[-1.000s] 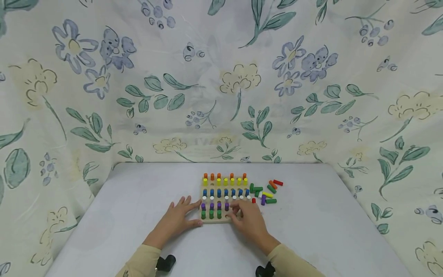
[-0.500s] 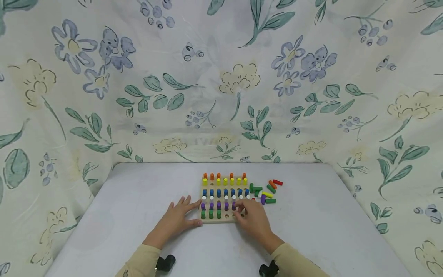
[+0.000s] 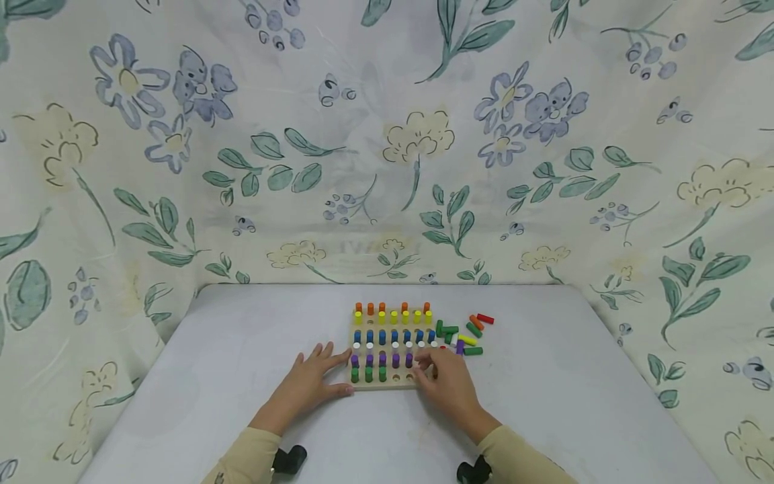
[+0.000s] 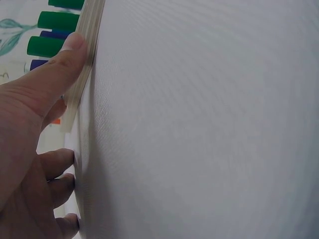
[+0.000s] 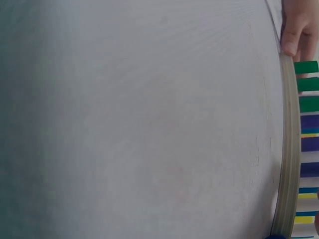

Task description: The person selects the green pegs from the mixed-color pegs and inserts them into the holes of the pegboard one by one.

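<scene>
A wooden pegboard (image 3: 383, 386) lies on the table, with rows of orange, yellow, blue, white, purple and green pegs standing in it. My left hand (image 3: 311, 381) is spread at its left side, index fingertip and thumb touching the edge. In the left wrist view the thumb (image 4: 65, 62) presses the wooden edge beside green pegs (image 4: 57, 21). Over the purple row, my right hand (image 3: 447, 380) has its fingers curled round a purple peg, mostly hidden in the head view. The right wrist view shows purple pegs (image 5: 310, 144) past the green ones (image 5: 309, 104).
Loose pegs lie right of the board, among them a red peg (image 3: 486, 318), an orange peg (image 3: 476, 323), a yellow peg (image 3: 467, 341) and several green pegs (image 3: 474, 351). A flowered cloth (image 3: 387, 134) hangs behind the white table (image 3: 254, 329).
My right hand has shifted right along the purple row. A fifth purple peg now shows left of its fingers. The left hand stays in place.
</scene>
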A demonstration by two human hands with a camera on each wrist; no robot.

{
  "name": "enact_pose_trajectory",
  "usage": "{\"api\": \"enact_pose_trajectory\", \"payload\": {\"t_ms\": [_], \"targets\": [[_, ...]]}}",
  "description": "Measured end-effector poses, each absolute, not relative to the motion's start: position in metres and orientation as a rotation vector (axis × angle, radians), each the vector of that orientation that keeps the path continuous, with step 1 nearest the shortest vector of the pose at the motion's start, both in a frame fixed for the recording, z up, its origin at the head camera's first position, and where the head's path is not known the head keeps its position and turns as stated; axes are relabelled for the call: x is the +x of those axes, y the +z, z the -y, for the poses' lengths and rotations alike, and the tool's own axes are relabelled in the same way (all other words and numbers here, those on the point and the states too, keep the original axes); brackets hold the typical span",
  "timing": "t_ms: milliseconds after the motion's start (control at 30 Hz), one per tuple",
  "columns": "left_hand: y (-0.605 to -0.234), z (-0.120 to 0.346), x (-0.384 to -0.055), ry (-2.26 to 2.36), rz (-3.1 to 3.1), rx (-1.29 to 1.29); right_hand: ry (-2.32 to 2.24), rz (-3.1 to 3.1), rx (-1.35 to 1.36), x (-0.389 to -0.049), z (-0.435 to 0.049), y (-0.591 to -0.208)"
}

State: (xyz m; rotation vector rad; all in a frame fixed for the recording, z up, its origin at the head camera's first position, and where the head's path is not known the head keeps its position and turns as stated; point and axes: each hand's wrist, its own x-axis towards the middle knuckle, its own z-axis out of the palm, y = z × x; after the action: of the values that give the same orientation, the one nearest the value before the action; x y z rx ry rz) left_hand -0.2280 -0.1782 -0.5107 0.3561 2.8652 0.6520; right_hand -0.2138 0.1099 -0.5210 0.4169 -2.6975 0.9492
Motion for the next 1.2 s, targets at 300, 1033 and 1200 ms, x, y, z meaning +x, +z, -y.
{"api": "enact_pose_trajectory", "payload": {"t_ms": [300, 1033, 1200], "targets": [[-0.511, 0.178, -0.228, 0.647, -2.866, 0.348, 0.962, 2.699, 0.358, -0.214, -0.120, -0.521], [-0.509, 0.178, -0.225, 0.671, -2.864, 0.358, 0.859, 2.711, 0.342, -0.219, -0.138, -0.524], [-0.509, 0.178, -0.226, 0.663, -2.867, 0.362, 0.840, 2.708, 0.315, -0.220, -0.142, -0.522]]}}
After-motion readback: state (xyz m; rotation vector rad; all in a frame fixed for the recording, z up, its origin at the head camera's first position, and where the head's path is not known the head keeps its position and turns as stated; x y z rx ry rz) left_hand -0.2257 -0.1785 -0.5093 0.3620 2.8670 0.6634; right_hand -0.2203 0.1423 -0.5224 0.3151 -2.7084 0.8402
